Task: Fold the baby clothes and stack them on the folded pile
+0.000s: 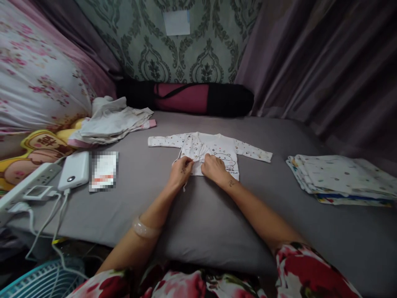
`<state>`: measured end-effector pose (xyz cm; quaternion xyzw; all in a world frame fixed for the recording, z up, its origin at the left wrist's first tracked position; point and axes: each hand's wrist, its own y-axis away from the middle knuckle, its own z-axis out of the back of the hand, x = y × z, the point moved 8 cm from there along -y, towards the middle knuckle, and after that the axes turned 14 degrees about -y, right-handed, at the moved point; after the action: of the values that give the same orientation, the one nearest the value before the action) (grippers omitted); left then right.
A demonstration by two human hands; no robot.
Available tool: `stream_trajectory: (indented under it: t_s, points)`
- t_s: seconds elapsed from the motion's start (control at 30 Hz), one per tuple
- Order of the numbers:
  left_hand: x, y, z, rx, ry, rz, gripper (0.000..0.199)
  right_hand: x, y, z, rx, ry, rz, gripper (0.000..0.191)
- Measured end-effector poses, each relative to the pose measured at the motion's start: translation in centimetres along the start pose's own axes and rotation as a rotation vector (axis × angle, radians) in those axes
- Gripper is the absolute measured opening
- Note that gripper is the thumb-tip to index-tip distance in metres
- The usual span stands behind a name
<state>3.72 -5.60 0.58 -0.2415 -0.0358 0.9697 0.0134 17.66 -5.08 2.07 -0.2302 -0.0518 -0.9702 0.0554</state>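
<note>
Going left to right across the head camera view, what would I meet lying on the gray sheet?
Power strip, white power bank, pixelated small item, small white shirt, stack of folded cloths.

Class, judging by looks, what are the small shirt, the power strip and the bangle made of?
Small shirt: probably cotton knit, matte; soft creases, no sheen.
Power strip: likely smooth plastic; white, moulded-looking casing with sockets.
Bangle: pale, glossy, perhaps stone, glass or plastic; looks can't settle it.
</note>
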Motion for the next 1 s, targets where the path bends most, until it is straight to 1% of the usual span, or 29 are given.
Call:
stream_trajectory:
  t_s: [0.1,0.17,0.27,0.3,0.37,0.47,0.6,0.7,0.8,0.9,1.0]
  points:
    - [-0.4,0.3,0.3,-0.032,-0.159,-0.055,0.019,-1.6,-0.9,0.7,-0.016,-0.135,-0.015,0.02]
    - [-0.9,0.4,0.6,-0.044,-0.242,-0.087,0.016,-2.9,-1.6,1.3,-0.024,-0.31,-0.05,0.015]
    - [-2.1,0.2,1.0,-0.039,-0.241,-0.102,0.017,-5.0,-2.3,2.0,-0.062,-0.635,-0.151,0.012]
    - [-2.6,0.1,1.1,-0.041,-0.227,-0.109,0.017,-5.3,-2.4,2.2,-0.079,-0.744,-0.161,0.012]
    - [-3.8,-0.1,1.1,-0.048,-0.21,-0.131,0.018,-5.3,-2.5,2.8,-0.105,-0.922,-0.131,0.013]
    - [-5.5,-0.3,0.6,-0.053,-0.218,-0.199,0.02,-4.7,-2.5,3.3,-0.122,-1.062,-0.076,0.016]
    - [-7.4,0.0,-1.3,0.005,-0.231,-0.287,0.02,-4.2,-2.5,3.4,-0.134,-1.09,-0.051,0.02]
    - [-8.3,0.1,-2.7,0.056,-0.27,-0.287,0.022,-4.1,-2.7,3.1,-0.139,-1.06,-0.04,0.019]
    - [-9.3,0.9,-3.4,0.096,-0.366,-0.318,0.023,-4.2,-3.0,2.8,-0.152,-0.997,-0.006,0.016]
    - [-10.3,2.7,-3.6,0.148,-0.473,-0.446,0.02,-3.9,-3.3,2.4,-0.139,-0.932,0.041,0.016]
    - [-10.7,5.2,-3.2,0.221,-0.441,-0.619,0.02,-3.4,-3.3,1.6,-0.092,-0.872,0.046,0.018]
